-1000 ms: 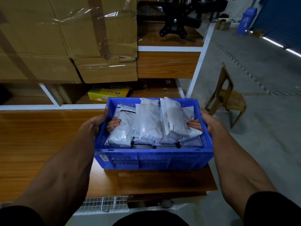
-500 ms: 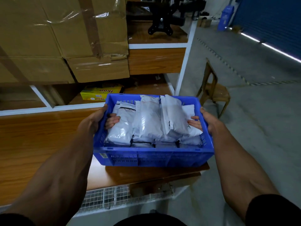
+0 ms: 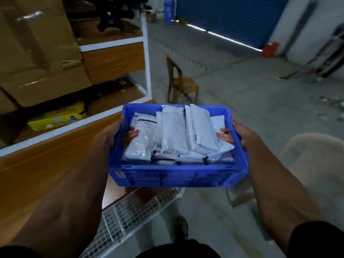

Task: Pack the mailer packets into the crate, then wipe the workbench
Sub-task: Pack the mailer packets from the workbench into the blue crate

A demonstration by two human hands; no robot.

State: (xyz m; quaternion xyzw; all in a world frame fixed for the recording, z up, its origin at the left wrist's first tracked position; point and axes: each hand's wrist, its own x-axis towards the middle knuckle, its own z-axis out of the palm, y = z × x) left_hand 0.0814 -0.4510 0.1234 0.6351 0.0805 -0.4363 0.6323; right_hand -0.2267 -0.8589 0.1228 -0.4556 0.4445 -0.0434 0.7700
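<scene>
While both hands grip its short walls, the blue crate (image 3: 176,175) hangs past the wooden surface (image 3: 46,164) edge | left hand (image 3: 108,136) and right hand (image 3: 245,135) fingers curl inside; white mailer packets (image 3: 173,135) fill it

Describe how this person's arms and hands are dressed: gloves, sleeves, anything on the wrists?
Both hands, left hand and right hand, are bare, without gloves. No watch, ring or band shows on them or the wrists. The forearms are uncovered; dark sleeves, pushed up near the elbows, show at the frame's bottom corners.
</scene>
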